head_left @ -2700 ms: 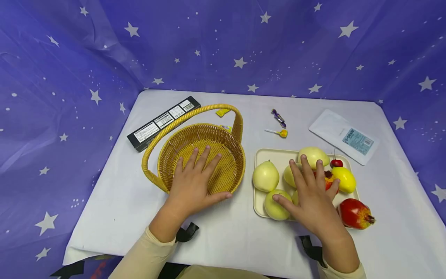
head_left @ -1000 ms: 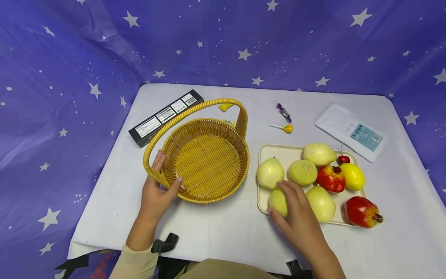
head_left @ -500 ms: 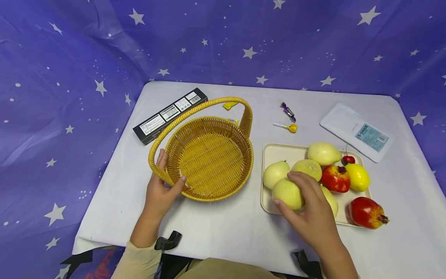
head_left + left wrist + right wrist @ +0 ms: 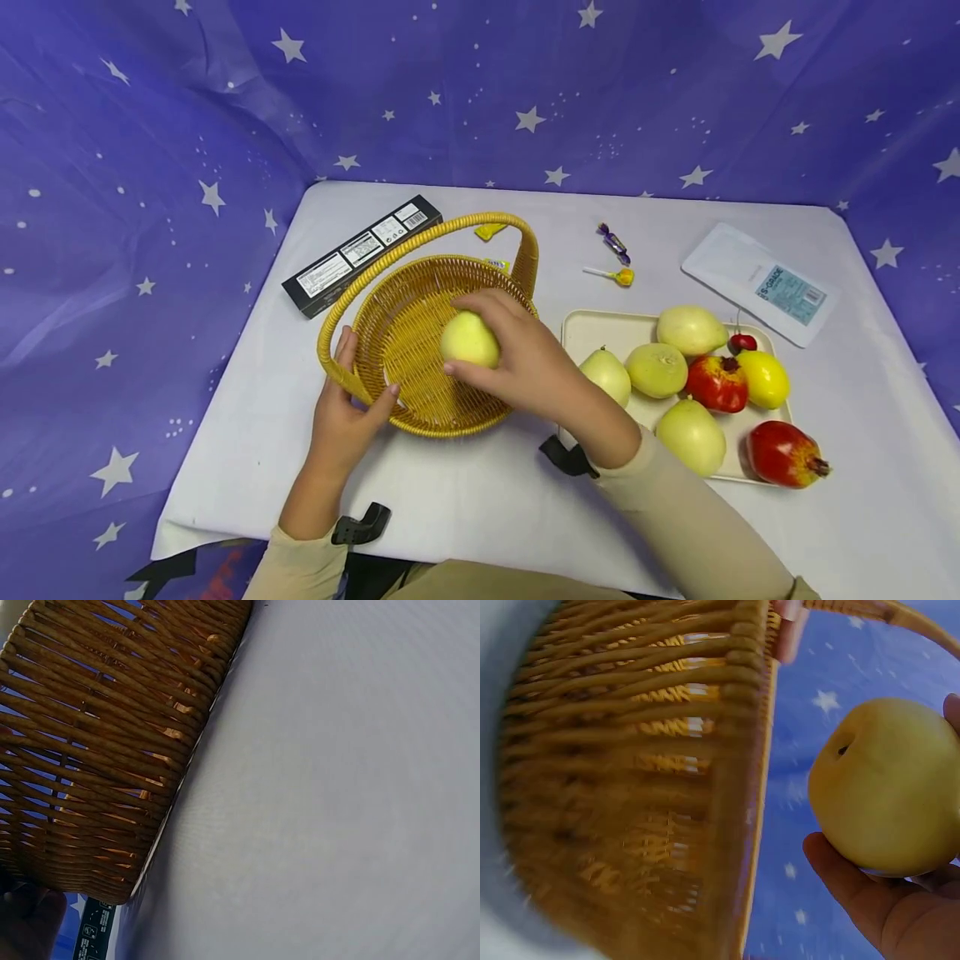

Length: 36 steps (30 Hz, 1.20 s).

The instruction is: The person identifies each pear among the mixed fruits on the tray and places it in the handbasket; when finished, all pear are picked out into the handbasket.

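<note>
My right hand (image 4: 517,354) holds a round yellow-green fruit (image 4: 469,339) between thumb and fingers, above the inside of a wicker basket (image 4: 420,367). The right wrist view shows that fruit (image 4: 892,784) clear of the basket's rim (image 4: 757,825), a dark pit at one end. At the basket's near left side, by the handle's foot, my left hand (image 4: 345,425) grips the rim, thumb on the inner side and fingers outside. Mostly the basket's woven wall (image 4: 112,750) fills the left wrist view. No fruit shows inside the basket.
A cream tray (image 4: 592,321) at right bears pale pears (image 4: 690,437), a pomegranate (image 4: 717,383), a lemon (image 4: 763,379) and cherry (image 4: 742,342). Another pomegranate (image 4: 783,454) lies over its edge. Behind are a black box (image 4: 360,254), lollipop (image 4: 618,277), wrapped candy (image 4: 613,243) and white pouch (image 4: 761,283).
Both hands were spread over basket and tray at first. My left hand took the basket rim; my right hand lifted the yellow-green fruit from the tray and carried it left over the basket.
</note>
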Each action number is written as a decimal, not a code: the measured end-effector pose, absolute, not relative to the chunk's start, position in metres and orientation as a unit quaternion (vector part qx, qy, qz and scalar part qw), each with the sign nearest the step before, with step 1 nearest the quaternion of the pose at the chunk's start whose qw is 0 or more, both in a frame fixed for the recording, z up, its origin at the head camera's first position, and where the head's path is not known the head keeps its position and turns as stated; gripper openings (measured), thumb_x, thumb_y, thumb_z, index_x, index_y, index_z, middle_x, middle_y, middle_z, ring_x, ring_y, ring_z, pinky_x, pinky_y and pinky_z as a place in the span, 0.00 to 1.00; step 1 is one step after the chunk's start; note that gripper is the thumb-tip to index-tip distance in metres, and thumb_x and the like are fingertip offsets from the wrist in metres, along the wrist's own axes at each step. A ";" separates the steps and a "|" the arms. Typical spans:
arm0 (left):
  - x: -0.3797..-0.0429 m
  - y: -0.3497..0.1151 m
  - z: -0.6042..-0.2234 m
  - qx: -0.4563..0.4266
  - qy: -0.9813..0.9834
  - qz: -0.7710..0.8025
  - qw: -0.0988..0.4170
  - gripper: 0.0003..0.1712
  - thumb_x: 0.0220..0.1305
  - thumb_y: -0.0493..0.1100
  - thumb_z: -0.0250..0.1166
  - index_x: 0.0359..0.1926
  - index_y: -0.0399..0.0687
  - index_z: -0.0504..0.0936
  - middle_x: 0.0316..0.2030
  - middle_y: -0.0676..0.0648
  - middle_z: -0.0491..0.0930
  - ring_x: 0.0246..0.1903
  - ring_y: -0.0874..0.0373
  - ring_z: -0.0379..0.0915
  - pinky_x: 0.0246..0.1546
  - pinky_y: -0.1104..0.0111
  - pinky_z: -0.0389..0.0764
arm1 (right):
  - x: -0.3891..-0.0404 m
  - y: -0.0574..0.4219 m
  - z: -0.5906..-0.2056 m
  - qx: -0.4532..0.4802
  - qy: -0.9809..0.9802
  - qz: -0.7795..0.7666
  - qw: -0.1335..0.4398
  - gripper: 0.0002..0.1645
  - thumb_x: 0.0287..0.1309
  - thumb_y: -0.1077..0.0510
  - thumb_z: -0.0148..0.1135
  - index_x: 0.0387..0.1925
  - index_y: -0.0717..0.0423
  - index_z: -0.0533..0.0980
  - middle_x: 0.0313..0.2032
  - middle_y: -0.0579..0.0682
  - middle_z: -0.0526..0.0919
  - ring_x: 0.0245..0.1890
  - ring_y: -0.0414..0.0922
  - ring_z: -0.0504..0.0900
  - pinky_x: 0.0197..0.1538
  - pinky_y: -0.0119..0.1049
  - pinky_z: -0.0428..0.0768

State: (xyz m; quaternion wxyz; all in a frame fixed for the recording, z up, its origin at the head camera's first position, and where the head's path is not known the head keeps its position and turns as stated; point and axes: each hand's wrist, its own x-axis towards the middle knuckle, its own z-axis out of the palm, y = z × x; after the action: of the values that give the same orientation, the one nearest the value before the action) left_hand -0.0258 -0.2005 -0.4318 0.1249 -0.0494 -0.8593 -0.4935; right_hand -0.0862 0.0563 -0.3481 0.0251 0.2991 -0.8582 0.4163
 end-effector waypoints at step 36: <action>-0.031 -0.213 -0.458 -0.058 -0.872 -0.464 0.146 0.53 0.54 0.44 0.72 0.76 0.51 0.51 0.75 0.47 0.47 0.72 0.51 0.45 0.68 0.63 0.53 | -0.163 -0.068 -0.399 0.286 -0.884 0.331 -0.161 0.42 0.49 0.39 0.71 0.61 0.54 0.68 0.53 0.50 0.73 0.40 0.41 0.75 0.36 0.29 0.76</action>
State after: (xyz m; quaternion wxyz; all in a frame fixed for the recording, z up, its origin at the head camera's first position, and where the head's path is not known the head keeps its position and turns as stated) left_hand -0.0306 -0.2132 -0.4584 0.1460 -0.0580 -0.8718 -0.4640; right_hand -0.1631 -0.0684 -0.3989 -0.1615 0.2861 -0.8844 0.3314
